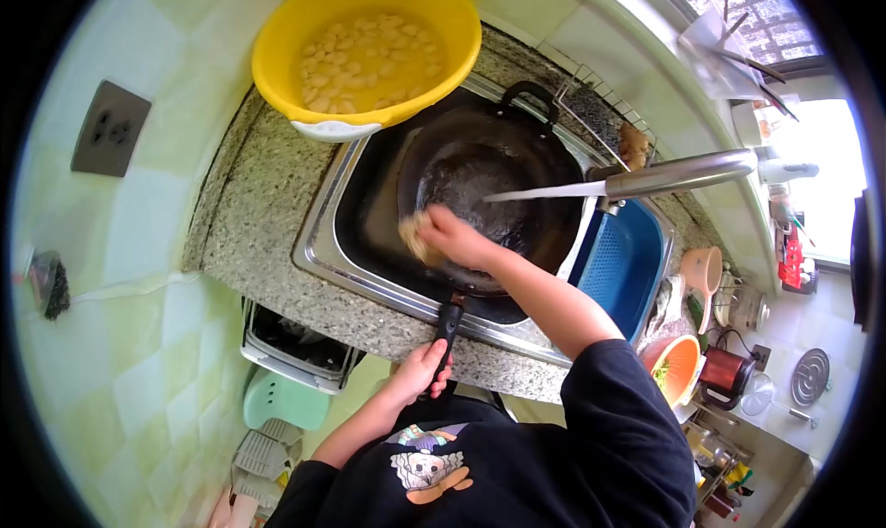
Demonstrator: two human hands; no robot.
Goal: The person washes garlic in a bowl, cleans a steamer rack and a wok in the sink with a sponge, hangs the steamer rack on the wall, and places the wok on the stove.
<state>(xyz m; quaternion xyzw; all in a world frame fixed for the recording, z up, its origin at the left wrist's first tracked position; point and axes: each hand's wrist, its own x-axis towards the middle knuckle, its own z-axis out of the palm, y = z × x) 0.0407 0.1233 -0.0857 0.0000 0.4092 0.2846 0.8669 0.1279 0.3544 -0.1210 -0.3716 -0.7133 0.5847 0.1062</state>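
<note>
Left fingers clasp the handle; right fingers hold a scrubber (blurred) inside the wok.

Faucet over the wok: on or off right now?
On: a white stream of water runs from the faucet and lands inside the wok, where the surface looks rippled.

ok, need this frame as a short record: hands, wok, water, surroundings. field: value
left_hand: left hand gripping the black handle
right_hand: right hand holding a tan wad inside the wok; blurred, exact kind unclear
wok: dark wok, in the steel sink
water: stream running from the faucet into the wok
beyond_sink_left: yellow basin with pale pieces in liquid
right_of_wok: blue perforated basket
</note>
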